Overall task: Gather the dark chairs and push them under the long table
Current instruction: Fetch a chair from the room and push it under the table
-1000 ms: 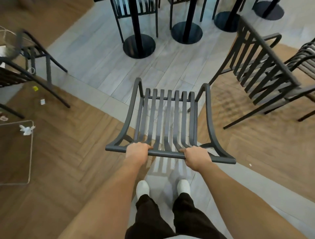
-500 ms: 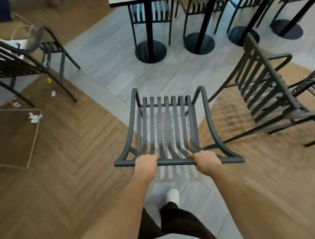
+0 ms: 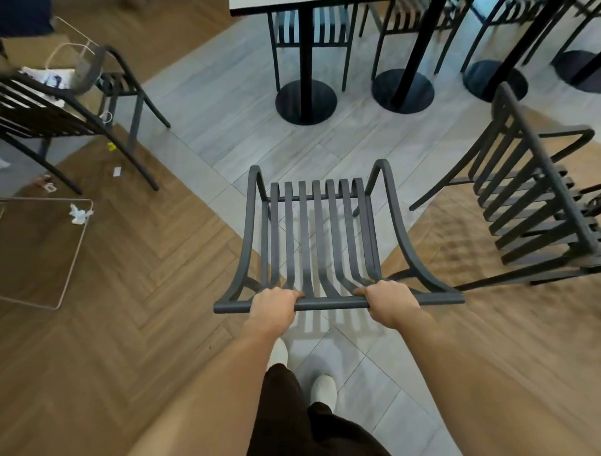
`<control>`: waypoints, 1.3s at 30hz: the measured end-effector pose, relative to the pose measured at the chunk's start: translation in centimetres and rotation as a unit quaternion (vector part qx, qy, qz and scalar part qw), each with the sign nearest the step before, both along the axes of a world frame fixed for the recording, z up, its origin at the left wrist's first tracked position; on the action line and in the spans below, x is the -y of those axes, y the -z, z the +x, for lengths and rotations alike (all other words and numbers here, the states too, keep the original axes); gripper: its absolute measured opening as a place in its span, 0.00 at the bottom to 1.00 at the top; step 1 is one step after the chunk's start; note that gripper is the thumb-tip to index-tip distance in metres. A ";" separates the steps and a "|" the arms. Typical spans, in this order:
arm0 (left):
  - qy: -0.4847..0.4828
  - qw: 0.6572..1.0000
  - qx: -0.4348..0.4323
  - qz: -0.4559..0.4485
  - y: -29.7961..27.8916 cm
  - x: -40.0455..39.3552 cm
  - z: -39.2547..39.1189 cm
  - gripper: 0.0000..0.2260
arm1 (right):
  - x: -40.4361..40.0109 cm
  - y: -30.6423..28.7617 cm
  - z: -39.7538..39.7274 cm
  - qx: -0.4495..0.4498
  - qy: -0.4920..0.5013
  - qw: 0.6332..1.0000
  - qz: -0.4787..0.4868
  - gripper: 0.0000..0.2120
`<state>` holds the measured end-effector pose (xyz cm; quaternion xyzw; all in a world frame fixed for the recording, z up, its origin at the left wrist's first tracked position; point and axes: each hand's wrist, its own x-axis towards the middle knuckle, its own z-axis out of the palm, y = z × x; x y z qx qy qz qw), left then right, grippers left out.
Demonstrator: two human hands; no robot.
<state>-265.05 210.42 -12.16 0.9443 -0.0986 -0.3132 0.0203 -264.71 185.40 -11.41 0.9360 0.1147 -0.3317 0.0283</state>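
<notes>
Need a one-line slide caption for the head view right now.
Both hands, left hand and right hand, grip the top rail of a dark slatted chair, facing the long table.

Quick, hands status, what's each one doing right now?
Left hand: gripping the top rail of the dark chair.
Right hand: gripping the same rail, further right.

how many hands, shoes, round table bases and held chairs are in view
hands: 2, left hand and right hand
held chair: 1
shoes: 2
round bases: 4, the rightmost cut by the frame edge
total: 9
</notes>
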 end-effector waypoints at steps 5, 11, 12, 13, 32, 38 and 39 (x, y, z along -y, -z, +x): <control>0.011 1.000 0.006 0.017 -0.4 -0.4 5.6 0.26 | -0.5 0.0 5.7 0.006 -0.007 1.000 -0.001 0.22; 0.013 1.000 0.004 0.010 -0.2 -0.9 14.1 0.22 | -1.0 -0.2 14.4 0.010 -0.007 1.000 -0.003 0.24; 0.022 1.000 0.011 0.009 -0.3 -1.0 15.7 0.20 | -1.1 -0.2 16.1 0.009 -0.004 1.000 -0.001 0.24; 0.029 0.999 0.022 0.007 -0.3 -1.2 17.3 0.19 | -1.1 -0.3 17.7 0.009 -0.001 1.000 -0.001 0.24; 0.021 1.000 0.002 -0.001 -0.3 -0.6 46.0 0.21 | -0.8 0.1 45.2 -0.001 0.027 1.000 -0.002 0.24; -0.011 1.000 0.000 0.004 -0.7 1.3 53.9 0.24 | 1.0 -0.4 53.9 0.010 0.006 1.000 0.006 0.23; -0.016 1.000 -0.001 0.006 -0.8 1.5 55.0 0.24 | 1.1 -0.6 55.1 0.009 0.005 1.000 0.007 0.23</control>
